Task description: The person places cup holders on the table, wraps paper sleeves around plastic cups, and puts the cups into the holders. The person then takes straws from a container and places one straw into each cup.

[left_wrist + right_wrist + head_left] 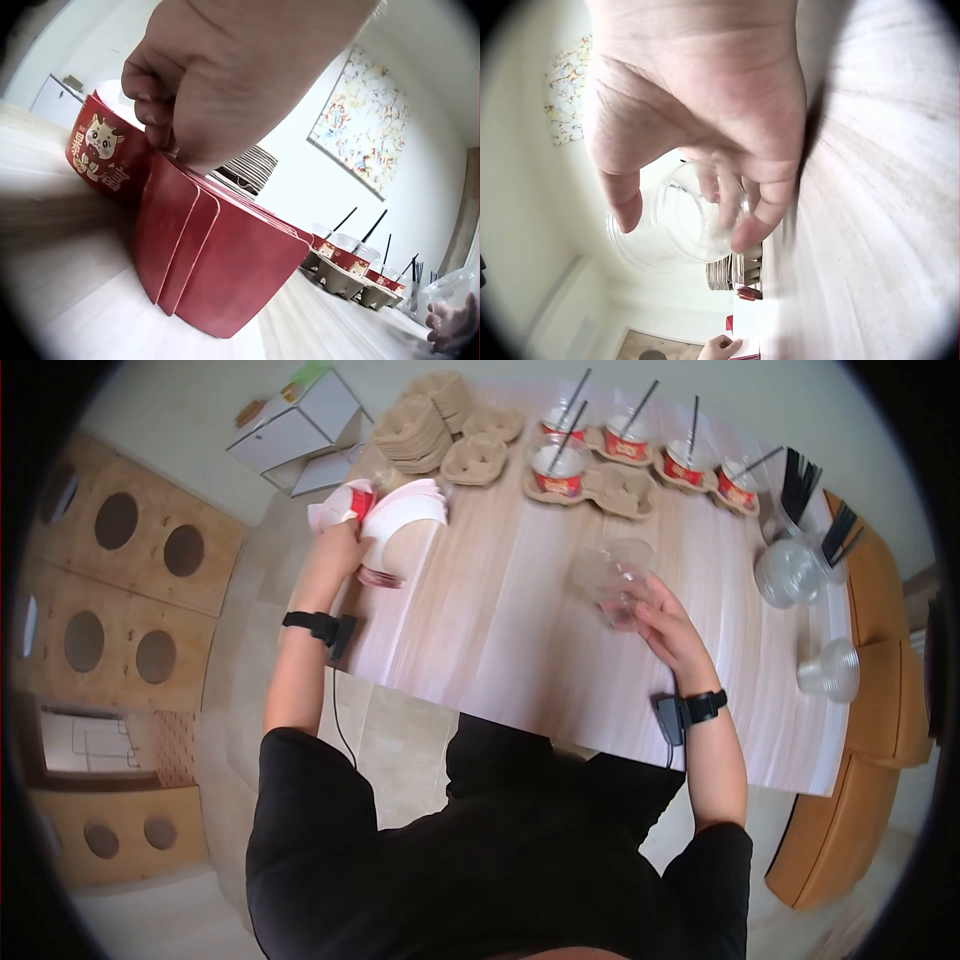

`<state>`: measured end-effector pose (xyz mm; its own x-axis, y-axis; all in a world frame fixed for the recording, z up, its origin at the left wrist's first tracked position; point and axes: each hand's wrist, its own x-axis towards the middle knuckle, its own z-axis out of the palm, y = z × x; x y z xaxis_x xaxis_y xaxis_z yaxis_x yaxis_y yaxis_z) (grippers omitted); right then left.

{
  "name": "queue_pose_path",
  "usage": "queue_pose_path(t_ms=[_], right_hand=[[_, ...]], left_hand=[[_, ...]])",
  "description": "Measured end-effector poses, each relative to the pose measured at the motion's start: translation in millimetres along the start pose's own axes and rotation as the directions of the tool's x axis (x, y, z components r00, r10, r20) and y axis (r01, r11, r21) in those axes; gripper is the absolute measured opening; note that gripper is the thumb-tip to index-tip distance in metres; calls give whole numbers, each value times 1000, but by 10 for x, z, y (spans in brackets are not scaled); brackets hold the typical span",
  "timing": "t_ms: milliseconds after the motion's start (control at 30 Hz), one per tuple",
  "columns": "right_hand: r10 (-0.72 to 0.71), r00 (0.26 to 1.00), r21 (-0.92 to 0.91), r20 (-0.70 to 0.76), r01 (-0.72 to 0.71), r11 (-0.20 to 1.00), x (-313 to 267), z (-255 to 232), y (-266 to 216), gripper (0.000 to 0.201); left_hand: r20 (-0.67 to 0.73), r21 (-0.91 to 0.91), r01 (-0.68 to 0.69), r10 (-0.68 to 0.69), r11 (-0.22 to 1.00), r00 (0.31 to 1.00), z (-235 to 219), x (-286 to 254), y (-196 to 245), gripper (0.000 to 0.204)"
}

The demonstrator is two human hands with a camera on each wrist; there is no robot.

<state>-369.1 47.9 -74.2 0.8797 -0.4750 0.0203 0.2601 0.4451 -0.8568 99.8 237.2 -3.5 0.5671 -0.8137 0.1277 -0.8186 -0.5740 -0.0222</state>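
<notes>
At the table's left side, my left hand (342,550) pinches the top edge of a red printed sleeve (105,150), beside a fanned stack of red-and-white sleeves (217,262). Its fingertips are curled in the left wrist view. My right hand (675,625) holds a clear plastic cup (618,575) over the middle of the table, fingers and thumb around it. In the right wrist view the cup (682,217) lies on its side between thumb and fingers, seemingly with nothing in it.
Stacked cardboard carriers (412,435) stand at the back left. Carriers (625,492) with sleeved cups and black straws are at the back. To the right are clear cups (830,672), a container (787,572) and black straws (798,485). The table's front edge is near my body.
</notes>
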Motion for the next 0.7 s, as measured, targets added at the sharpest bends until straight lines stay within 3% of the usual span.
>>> queue_pose_path(t_ms=[67, 167, 367, 433, 467, 533, 600, 667, 700], right_hand=[[7, 1000, -42, -9, -7, 999, -4, 32, -20, 51], [14, 1000, -46, -15, -15, 999, -23, 35, -39, 50], [28, 999, -54, 16, -27, 998, 7, 18, -32, 53], [8, 1000, -73, 11, -7, 997, -1, 61, -39, 58], [-12, 1000, -99, 9, 13, 995, -4, 81, -43, 63], [2, 999, -154, 45, 5, 988, 5, 49, 0, 71], [26, 997, -216, 71, -10, 976, -23, 86, -27, 79], [26, 981, -142, 194, 2, 990, -44, 230, -129, 90], [31, 985, -147, 172, -5, 989, -53, 221, -105, 90]], left_hand=[[-10, -71, -25, 24, 997, 1000, 5, 49, -15, 30], [56, 61, -51, 47, 997, 997, -113, 72, 2, 27], [-119, 28, -25, 28, 999, 993, -378, -13, 131, 27], [-219, -353, -88, 9, 931, 976, -499, -64, 299, 30], [-216, -354, -95, 18, 931, 976, -506, -81, 413, 30], [-139, -543, -118, 50, 832, 989, -491, -168, 752, 32], [-97, -636, -185, 160, 749, 982, -338, -167, 1081, 30], [-64, -744, -240, 291, 624, 954, -165, -238, 1507, 29], [-1, -745, -242, 363, 622, 932, -160, -272, 1729, 28]])
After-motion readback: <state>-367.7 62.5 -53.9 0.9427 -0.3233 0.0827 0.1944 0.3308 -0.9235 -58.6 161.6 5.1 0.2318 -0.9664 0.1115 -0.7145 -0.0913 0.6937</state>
